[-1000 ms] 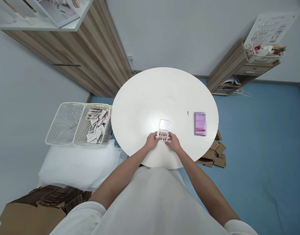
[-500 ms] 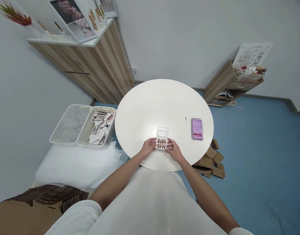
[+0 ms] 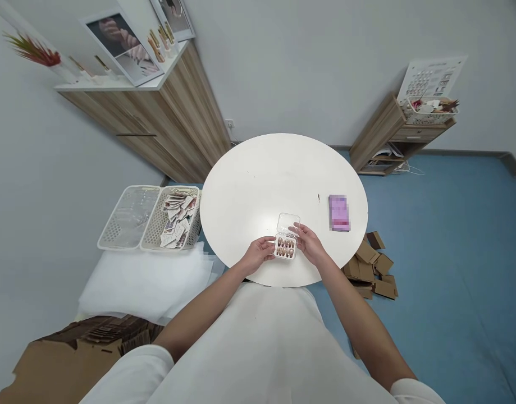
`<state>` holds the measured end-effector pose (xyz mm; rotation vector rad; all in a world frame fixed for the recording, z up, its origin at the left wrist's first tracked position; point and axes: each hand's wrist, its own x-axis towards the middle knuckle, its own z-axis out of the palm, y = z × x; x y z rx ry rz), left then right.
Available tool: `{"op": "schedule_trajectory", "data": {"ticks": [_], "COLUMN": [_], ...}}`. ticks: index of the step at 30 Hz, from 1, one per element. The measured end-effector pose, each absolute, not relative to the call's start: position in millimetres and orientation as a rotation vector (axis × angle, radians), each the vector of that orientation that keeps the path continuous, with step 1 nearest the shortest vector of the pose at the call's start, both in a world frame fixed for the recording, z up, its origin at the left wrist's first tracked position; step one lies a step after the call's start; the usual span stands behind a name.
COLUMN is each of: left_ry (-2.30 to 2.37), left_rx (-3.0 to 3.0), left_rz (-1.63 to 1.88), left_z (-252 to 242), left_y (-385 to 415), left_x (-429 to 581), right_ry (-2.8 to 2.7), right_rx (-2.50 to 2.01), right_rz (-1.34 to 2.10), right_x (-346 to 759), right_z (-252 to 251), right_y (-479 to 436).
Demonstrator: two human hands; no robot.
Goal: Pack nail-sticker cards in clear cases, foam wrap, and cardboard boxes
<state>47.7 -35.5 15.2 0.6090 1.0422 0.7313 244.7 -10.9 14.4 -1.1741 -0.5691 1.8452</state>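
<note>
A small clear plastic case (image 3: 285, 247) with its lid raised is held over the near part of the round white table (image 3: 241, 196). Two rows of brown, shiny press-on nails lie inside it. My left hand (image 3: 258, 252) grips the case by its left edge, fingers pinched. My right hand (image 3: 310, 242) is at the right side, its fingers closed on the edge of the open transparent lid (image 3: 288, 223). On the table's right part lies a purple, blurred packet (image 3: 339, 213).
Left of the table are a white basket of cards (image 3: 176, 219), an empty-looking clear-bottomed basket (image 3: 129, 219) and white sheets (image 3: 144, 280). Flattened cardboard (image 3: 369, 266) lies on the floor at right. Cabinets stand behind, left and right.
My right hand has moved up from the case's side to its lid. The case has shifted slightly right and tilted. The view has shifted a little.
</note>
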Motion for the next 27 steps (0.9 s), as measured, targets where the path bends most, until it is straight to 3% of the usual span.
{"op": "schedule_trajectory", "data": {"ticks": [11, 27], "left_ry": [1.077, 1.019], "left_rx": [0.471, 0.439], "left_rz": [0.779, 0.848], "left_z": [20.5, 12.5], "left_y": [-37.1, -34.5], "left_x": [46.4, 50.5], "right_ry": [-0.490, -0.434], "right_rx": [-0.834, -1.091], "right_rz": [2.023, 1.859], "right_x": [240.6, 230.7], "right_z": [24.6, 22.3], "right_y": [-16.8, -52.7]}}
